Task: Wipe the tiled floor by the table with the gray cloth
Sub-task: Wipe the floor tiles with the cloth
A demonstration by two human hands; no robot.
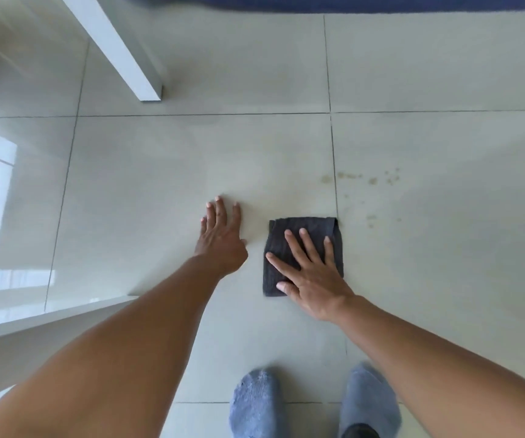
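A folded dark gray cloth (299, 230) lies flat on the pale tiled floor (191, 159), just left of a grout line. My right hand (310, 273) presses on top of it with fingers spread, covering its lower right part. My left hand (221, 237) rests flat on the bare tile a short way to the left of the cloth, fingers apart, holding nothing. Several small yellowish spots (372, 180) mark the tiles just beyond and to the right of the cloth.
A white table leg (128, 58) stands on the floor at the upper left; a white table edge (49, 314) crosses the lower left. A blue rug (349, 3) borders the top. My two feet in blue-gray socks (256, 403) stand at the bottom.
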